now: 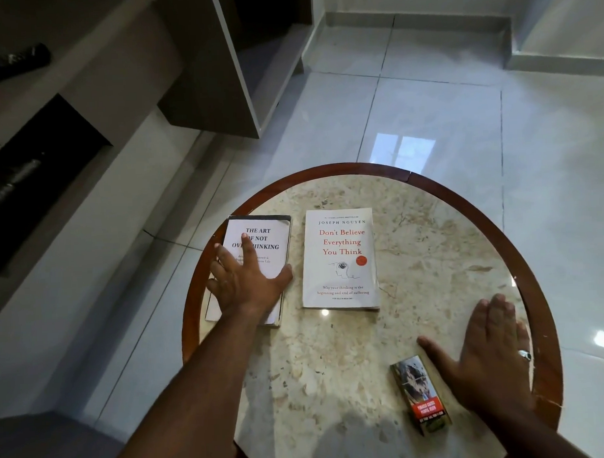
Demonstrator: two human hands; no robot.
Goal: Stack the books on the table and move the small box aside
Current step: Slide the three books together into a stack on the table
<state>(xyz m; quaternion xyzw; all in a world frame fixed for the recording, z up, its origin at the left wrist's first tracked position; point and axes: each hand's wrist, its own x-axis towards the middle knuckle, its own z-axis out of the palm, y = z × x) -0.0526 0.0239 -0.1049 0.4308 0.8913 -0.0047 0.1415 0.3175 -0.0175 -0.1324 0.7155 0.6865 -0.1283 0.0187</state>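
Note:
Two white books lie side by side on a round marble table [448, 230]. The smaller one, "The Art of Not Overthinking" [270, 236], sits at the left edge, and my left hand [244, 280] rests flat on its cover with fingers spread. To its right lies the larger "Don't Believe Everything You Think" [341, 261], untouched. A small box [421, 394] with a red label lies near the front right of the table. My right hand [486, 356] is flat on the tabletop just right of the box, with the thumb reaching toward the box's far end. Neither hand grips anything.
The table has a raised brown wooden rim [542, 289]. Glossy white floor tiles [426, 104] surround it. A dark cabinet [220, 77] and a low shelf unit [51, 152] stand to the left and behind.

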